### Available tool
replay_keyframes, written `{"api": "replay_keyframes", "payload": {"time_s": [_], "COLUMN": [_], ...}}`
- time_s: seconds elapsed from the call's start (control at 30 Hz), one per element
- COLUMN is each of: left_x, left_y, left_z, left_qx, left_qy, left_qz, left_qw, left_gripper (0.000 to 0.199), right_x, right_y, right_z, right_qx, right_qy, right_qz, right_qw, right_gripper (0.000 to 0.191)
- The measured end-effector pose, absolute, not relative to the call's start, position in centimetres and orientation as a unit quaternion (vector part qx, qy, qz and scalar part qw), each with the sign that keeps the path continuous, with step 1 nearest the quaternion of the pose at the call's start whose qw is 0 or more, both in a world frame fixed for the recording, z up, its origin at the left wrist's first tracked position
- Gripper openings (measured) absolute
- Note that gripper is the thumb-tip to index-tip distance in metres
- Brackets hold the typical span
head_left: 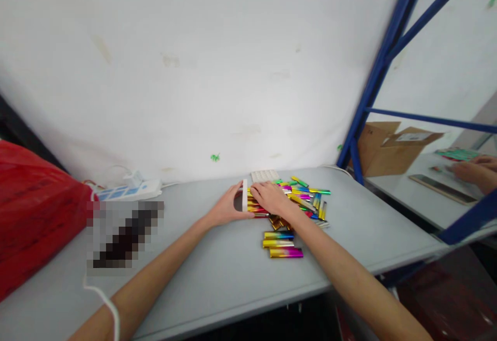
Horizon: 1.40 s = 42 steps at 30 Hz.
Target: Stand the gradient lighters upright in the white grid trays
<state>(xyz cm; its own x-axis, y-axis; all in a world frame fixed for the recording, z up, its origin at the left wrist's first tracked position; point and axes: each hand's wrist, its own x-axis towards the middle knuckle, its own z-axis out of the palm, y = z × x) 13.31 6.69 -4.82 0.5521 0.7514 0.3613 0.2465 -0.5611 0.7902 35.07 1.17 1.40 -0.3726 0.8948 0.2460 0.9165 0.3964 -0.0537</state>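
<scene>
My left hand [227, 205] grips a narrow white holder [244, 196] standing on edge, thumb at the near end and fingers at the far end. Against its right side lies a row of shiny metallic tubes [256, 209] in gold, red and other colours. Fingers curled, my right hand [269, 197] presses over these tubes and hides part of them. More loose tubes [310, 201] lie in a heap just right of this hand. Closer to the table's front edge, three tubes [283, 244] lie side by side, gold fading to blue, silver and magenta.
A white tray with a grid of holes [264, 176] lies behind my right hand. At left are a red plastic bag [34, 217], a power strip [132, 191] and a blurred-out dark object [128, 237]. Beyond the blue rack [382, 61] are a carton [399, 149] and another person's hands [476, 170].
</scene>
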Motion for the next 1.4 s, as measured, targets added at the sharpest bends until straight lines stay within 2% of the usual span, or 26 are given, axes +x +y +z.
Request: {"api": "replay_keyframes", "payload": {"time_s": [0.23, 0.4, 0.67, 0.8, 1.0, 1.4], "left_x": [13.3, 13.2, 13.5, 13.4, 12.8, 11.4], "left_y": [6.6, 6.4, 5.8, 5.7, 5.5, 5.4], "left_z": [-4.8, -4.6, -3.9, -3.5, -2.6, -2.1], "left_qx": [0.813, 0.811, 0.799, 0.819, 0.815, 0.786], "left_qy": [0.306, 0.297, 0.268, 0.249, 0.276, 0.305], "left_qz": [0.359, 0.364, 0.366, 0.362, 0.354, 0.361], "left_qw": [0.342, 0.349, 0.395, 0.369, 0.367, 0.399], "left_gripper": [0.127, 0.127, 0.138, 0.129, 0.100, 0.098], "right_x": [34.8, 33.7, 34.1, 33.1, 35.0, 33.7], "right_y": [1.0, 0.7, 0.3, 0.0, 0.3, -0.1], "right_z": [1.7, 1.2, 1.6, 1.1, 1.2, 0.5], "right_qx": [-0.562, -0.559, -0.570, -0.584, -0.580, -0.560], "right_qy": [-0.815, -0.819, -0.809, -0.801, -0.806, -0.818], "right_qz": [-0.028, -0.037, -0.024, -0.043, -0.017, -0.047], "right_qw": [0.139, 0.124, 0.140, 0.128, 0.115, 0.123], "right_gripper": [0.043, 0.040, 0.040, 0.041, 0.039, 0.038]}}
